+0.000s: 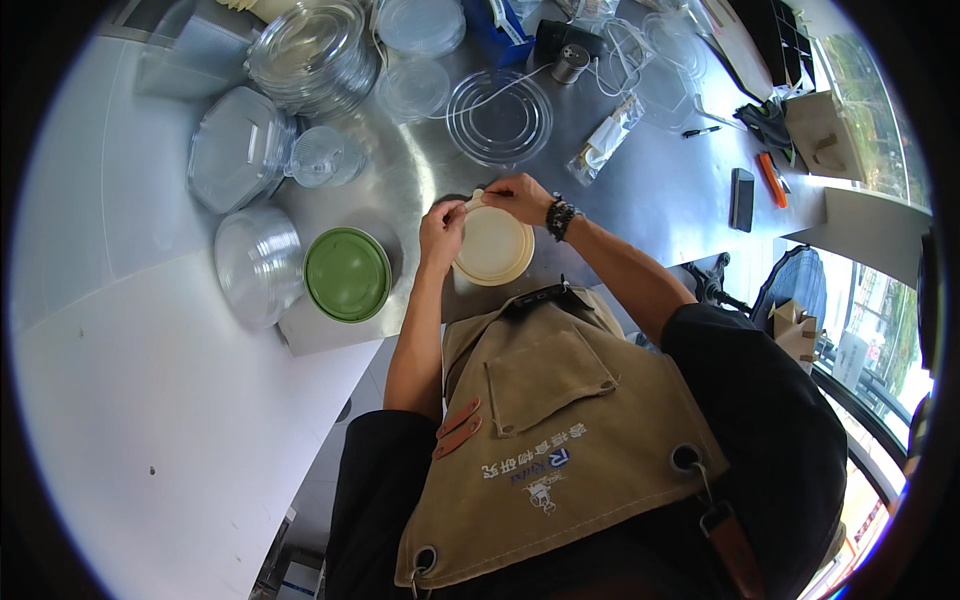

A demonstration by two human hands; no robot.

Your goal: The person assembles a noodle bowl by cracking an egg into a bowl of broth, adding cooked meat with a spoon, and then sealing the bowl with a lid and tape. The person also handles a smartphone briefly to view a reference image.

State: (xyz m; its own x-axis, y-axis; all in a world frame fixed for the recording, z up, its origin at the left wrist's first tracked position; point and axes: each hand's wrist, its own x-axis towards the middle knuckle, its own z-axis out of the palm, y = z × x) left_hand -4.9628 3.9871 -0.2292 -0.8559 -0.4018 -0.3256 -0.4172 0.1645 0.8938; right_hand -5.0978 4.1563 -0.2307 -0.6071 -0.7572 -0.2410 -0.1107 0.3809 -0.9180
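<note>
A round cream-coloured lid point(492, 245) with a small tab at its far edge lies in front of me, close to the table's near edge. Something pale yellow shows under its rim on the near side, perhaps a bowl. My left hand point(442, 237) is closed at the lid's far-left edge, its fingertips beside the tab. From the far side, my right hand point(516, 199) pinches the rim just right of that tab. Both sets of fingertips nearly meet there. A green round container point(347, 275) stands left of my left hand.
Stacked clear lids point(310, 55), clear containers point(237, 150) and a stack of clear bowls point(256, 265) line the left side. Farther back lie a clear round lid point(499, 117), a metal cylinder point(571, 64) and a plastic packet point(608, 138). A phone point(741, 199) lies right.
</note>
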